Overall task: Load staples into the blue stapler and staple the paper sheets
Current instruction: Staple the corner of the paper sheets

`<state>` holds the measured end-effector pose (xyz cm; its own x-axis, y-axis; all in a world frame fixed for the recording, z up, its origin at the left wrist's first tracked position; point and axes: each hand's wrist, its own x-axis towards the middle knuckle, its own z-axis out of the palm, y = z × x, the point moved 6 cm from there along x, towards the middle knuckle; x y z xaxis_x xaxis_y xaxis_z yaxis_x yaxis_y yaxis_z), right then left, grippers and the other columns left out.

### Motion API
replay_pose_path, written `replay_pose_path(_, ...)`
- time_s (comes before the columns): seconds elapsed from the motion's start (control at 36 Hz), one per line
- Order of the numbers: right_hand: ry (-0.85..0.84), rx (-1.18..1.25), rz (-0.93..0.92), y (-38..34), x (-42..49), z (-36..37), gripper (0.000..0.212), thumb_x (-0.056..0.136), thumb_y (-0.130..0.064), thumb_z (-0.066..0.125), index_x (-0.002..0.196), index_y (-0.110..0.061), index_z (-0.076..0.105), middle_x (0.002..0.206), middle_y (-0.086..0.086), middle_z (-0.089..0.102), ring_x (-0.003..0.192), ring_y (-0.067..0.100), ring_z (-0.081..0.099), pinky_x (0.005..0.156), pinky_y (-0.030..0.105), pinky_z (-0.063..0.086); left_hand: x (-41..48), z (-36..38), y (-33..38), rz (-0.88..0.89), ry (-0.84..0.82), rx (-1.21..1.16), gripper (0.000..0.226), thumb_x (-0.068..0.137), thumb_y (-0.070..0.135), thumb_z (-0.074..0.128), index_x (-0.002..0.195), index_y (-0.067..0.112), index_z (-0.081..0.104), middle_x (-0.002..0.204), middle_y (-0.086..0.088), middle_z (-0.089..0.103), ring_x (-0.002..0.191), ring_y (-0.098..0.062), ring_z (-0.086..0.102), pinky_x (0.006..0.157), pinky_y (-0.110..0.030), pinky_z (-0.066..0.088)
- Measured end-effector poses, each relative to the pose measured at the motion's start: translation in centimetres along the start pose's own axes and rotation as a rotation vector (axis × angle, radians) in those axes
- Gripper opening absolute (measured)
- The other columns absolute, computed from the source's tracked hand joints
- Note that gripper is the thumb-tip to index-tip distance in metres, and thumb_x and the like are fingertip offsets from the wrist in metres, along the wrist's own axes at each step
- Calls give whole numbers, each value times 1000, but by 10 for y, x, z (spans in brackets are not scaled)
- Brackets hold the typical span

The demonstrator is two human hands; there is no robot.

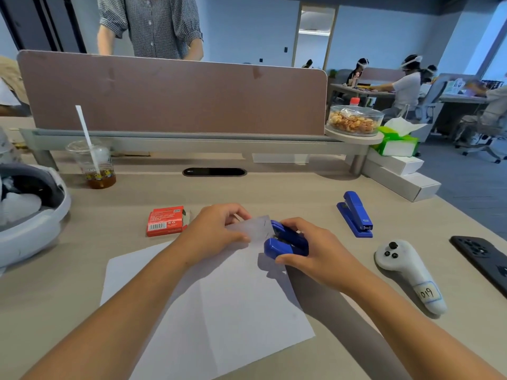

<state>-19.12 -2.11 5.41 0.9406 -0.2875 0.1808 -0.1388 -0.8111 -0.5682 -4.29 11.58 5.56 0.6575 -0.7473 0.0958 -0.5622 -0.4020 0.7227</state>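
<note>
My right hand (319,255) grips a blue stapler (286,239) whose jaws close over the far right corner of the white paper sheets (227,305). That corner is lifted off the desk, pinched by my left hand (216,231). A small staple mark shows on the lifted corner beside the stapler's mouth. A red staple box (165,221) lies to the left of my left hand, with its end flap open.
A second blue stapler (355,213) lies to the right, then a white controller (408,272) and a black phone (482,256). A drink cup (94,163) and a white headset (30,209) stand at the left. A partition (172,94) closes the back; a person stands behind it.
</note>
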Motion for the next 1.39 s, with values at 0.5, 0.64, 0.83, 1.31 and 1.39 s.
replay_pose_path(0.5,16,501,241,17,27,-1,35,88,-39,66,122,-30,61,110,-12,68,96,13,67,76,27,56,-8,-16,-29,-102,84,-316,14,85,5,73,93,15,68,75,3,77,63,-2,71,54,-10,47)
replay_pose_path(0.64,61,397,501,42,53,3,27,96,-49,49,102,-25,62,88,-4,64,74,13,58,61,24,44,-13,-6,-42,-153,82,-504,14,84,-7,70,93,3,67,72,-8,72,67,-16,71,61,-18,54)
replay_pose_path(0.83,225,-183,459,69,86,6,54,99,-56,32,91,-9,57,80,10,63,70,25,59,68,39,49,-12,-2,-49,-144,92,-448,14,85,0,70,90,12,68,80,-7,75,67,-10,71,60,-16,53)
replay_pose_path(1.31,432,-328,603,93,101,-13,46,97,-42,43,64,-11,45,61,9,55,59,23,50,66,42,41,-11,2,-50,-148,137,-415,15,84,5,71,87,20,72,81,-1,76,73,-15,74,65,-25,58)
replay_pose_path(1.39,410,-406,667,98,103,-17,44,97,-43,42,65,-13,45,63,8,56,64,24,53,71,38,33,-11,3,-52,-157,138,-421,15,83,6,71,86,20,72,82,-2,76,76,-20,75,73,-34,60)
